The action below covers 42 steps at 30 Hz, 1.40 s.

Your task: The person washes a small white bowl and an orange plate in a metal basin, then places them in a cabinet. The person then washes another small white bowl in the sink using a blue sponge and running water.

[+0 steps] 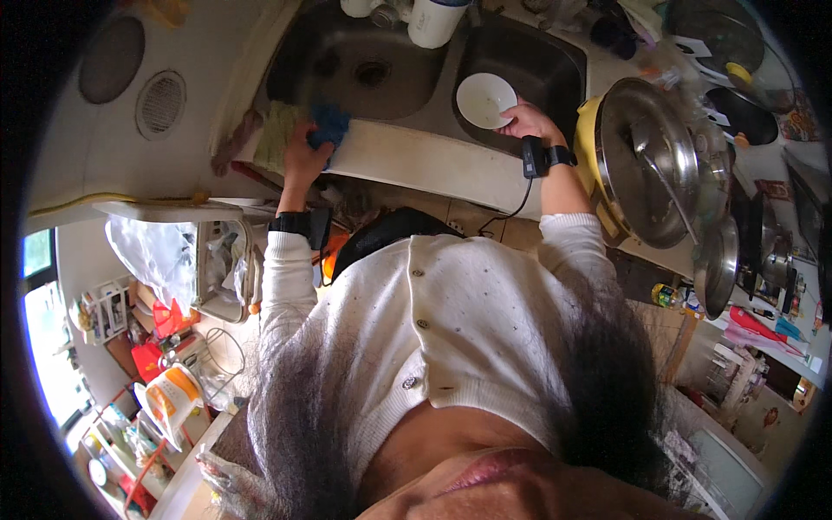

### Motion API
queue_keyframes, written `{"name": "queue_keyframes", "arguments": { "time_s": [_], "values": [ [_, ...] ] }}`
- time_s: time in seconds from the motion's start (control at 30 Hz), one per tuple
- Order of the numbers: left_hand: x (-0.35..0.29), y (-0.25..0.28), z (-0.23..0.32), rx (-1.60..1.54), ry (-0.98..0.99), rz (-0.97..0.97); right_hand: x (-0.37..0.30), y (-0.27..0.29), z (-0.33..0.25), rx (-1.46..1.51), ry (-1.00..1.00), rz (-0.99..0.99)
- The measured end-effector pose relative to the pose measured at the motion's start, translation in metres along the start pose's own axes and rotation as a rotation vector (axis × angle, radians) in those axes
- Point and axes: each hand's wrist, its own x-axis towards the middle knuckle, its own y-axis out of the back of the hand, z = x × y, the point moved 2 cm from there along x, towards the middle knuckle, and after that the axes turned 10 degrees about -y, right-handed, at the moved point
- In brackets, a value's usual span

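My right hand (pixel 529 123) grips the rim of a white bowl (pixel 482 94), thumb over the edge. The bowl is tilted over the right sink basin (pixel 555 76), its inside showing. On the sink's front ledge, my left hand (pixel 303 158) is closed at a crumpled blue cloth (pixel 329 126); its fingertips are partly hidden. A pale green cloth (pixel 277 135) lies right beside that hand, against the left end of the ledge. The left sink basin (pixel 403 82), with a round drain, lies beyond the blue cloth.
A white cylindrical container (pixel 436 22) stands behind the basins. To the right sit a large metal pan (pixel 637 186) with a ladle in it, a yellow basin (pixel 589 143) and a pot lid (pixel 718 264). A black cable (pixel 525 201) hangs from my right wrist.
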Motion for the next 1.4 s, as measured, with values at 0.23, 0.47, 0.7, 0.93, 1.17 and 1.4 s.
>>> {"name": "queue_keyframes", "arguments": {
  "time_s": [0.23,0.47,0.7,0.93,1.17,1.4],
  "values": [
    [0.026,0.005,0.052,-1.5,0.554,0.123,-0.038,-0.077,-0.037,0.18,0.163,-0.291],
    [0.079,-0.006,0.106,-0.726,-0.14,0.039,-0.016,-0.165,-0.016,0.237,0.158,-0.339],
    [0.116,-0.057,0.076,0.049,-0.422,-0.175,0.014,-0.217,-0.008,0.079,0.21,-0.172],
    [0.143,-0.068,0.053,-0.028,-0.605,-0.589,0.033,-0.223,-0.021,-0.01,0.206,-0.082],
    [0.153,-0.055,0.055,0.473,-0.888,-0.629,0.044,-0.23,-0.019,-0.107,0.235,-0.116],
    [0.153,-0.078,0.033,0.172,-0.621,-0.447,0.063,-0.228,-0.018,-0.036,0.23,-0.184]
  ]
}}
